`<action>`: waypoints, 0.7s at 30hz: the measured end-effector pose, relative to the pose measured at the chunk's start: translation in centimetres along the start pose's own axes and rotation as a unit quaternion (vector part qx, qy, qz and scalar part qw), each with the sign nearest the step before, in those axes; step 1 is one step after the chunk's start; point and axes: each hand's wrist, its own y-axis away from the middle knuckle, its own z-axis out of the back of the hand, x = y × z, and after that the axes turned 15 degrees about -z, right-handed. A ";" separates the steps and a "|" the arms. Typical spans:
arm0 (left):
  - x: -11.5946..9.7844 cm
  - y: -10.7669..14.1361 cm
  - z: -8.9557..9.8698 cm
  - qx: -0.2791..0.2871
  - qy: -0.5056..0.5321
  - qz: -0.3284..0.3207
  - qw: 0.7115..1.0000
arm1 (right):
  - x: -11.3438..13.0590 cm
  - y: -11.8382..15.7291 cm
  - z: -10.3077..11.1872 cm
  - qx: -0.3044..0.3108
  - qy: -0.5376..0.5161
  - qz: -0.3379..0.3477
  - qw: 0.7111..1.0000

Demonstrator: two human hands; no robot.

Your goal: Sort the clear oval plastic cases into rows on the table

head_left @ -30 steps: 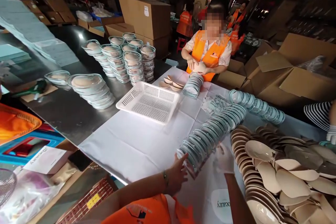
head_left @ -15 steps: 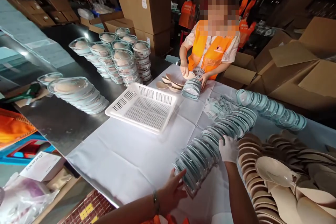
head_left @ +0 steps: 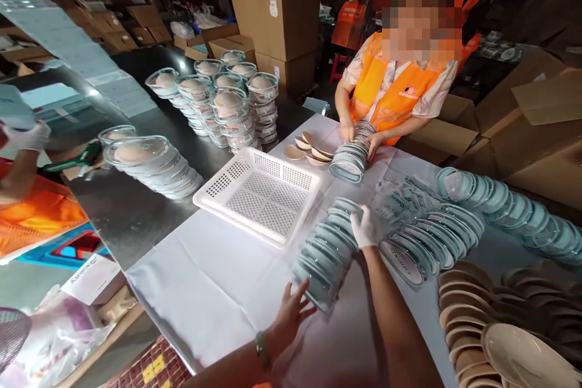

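A: What fills the frame, biggest first?
B: A white sheet [head_left: 227, 267] covers the table across the lower middle. A white perforated basket [head_left: 259, 193] sits on it at centre. At upper left of centre stand stacks of clear lidded cases [head_left: 227, 106]; beige pads [head_left: 482, 315] pile up at lower right.

A: And the hands?
B: A lying row of pale blue cases [head_left: 325, 251] sits just below centre. The left hand [head_left: 288, 312], bare, presses its spread fingers on the row's near end. The right hand [head_left: 364, 227], in a white glove, is clasped on the far end. The row is held between them.

A: Anyone else?
B: At upper right a person in an orange vest [head_left: 386, 97] has both hands on another row of cases [head_left: 352, 154]
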 end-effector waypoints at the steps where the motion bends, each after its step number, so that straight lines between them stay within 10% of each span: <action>1: -0.7 -1.3 -1.6 -0.007 -0.004 -0.002 1.000 | 1.0 -2.0 -0.2 0.014 0.003 0.003 1.000; 7: -3.2 -6.9 -7.9 -0.031 -0.078 -0.023 0.996 | 2.1 -7.6 1.7 0.049 0.026 0.018 0.998; 13: -4.4 -10.0 -9.2 0.041 -0.071 -0.061 0.995 | -6.3 -4.5 13.4 -0.111 0.049 -0.043 0.992; 16: -4.1 -9.6 -8.4 0.033 -0.065 -0.047 0.996 | -11.0 2.5 18.1 -0.139 0.017 -0.123 0.983; 21: -0.2 -3.1 -3.4 0.134 -0.143 0.037 0.980 | -14.4 24.8 18.1 0.074 0.025 -0.140 0.987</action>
